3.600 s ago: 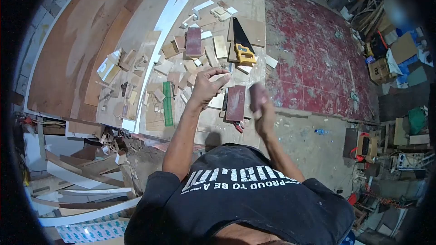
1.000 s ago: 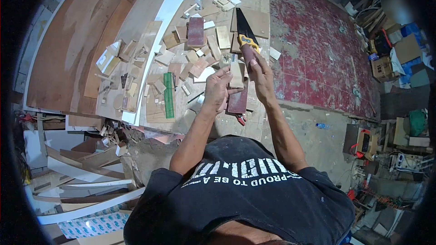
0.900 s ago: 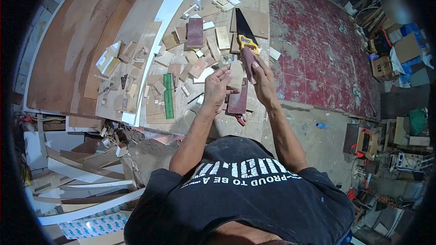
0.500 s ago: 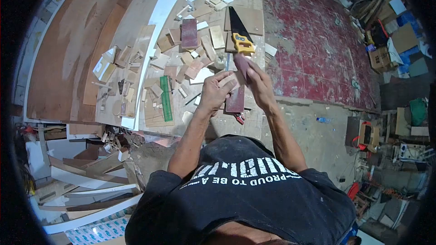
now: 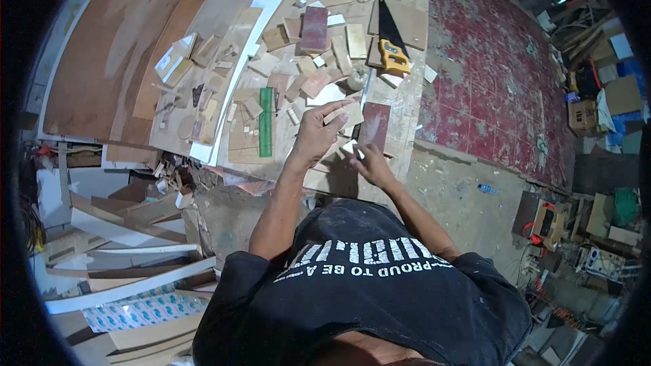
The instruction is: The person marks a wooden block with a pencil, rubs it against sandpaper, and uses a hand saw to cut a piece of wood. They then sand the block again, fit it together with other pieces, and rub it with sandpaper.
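My left hand [image 5: 316, 138] pinches a thin pale wooden piece [image 5: 351, 116] and holds it above the bench. My right hand [image 5: 374, 167] is lower and to the right, its fingers closed at a small whitish block [image 5: 348, 146]. Just beyond my right hand, a dark red sandpaper-like sheet [image 5: 377, 122] lies on the bench. Farther up lies a hand saw [image 5: 395, 57] with a yellow handle. Left of my left hand is a green ruler [image 5: 265, 122].
Wood offcuts and a dark red block [image 5: 314, 29] are scattered over the workbench [image 5: 237, 156]. Long white strips [image 5: 252, 54] run along its left part. Scrap boards [image 5: 129, 230] are piled at lower left. A red tiled floor [image 5: 488, 81] lies to the right.
My right hand has let go of the dark red piece and moved down toward me, to the small whitish block. My left hand still holds the wooden piece. The view has shifted.
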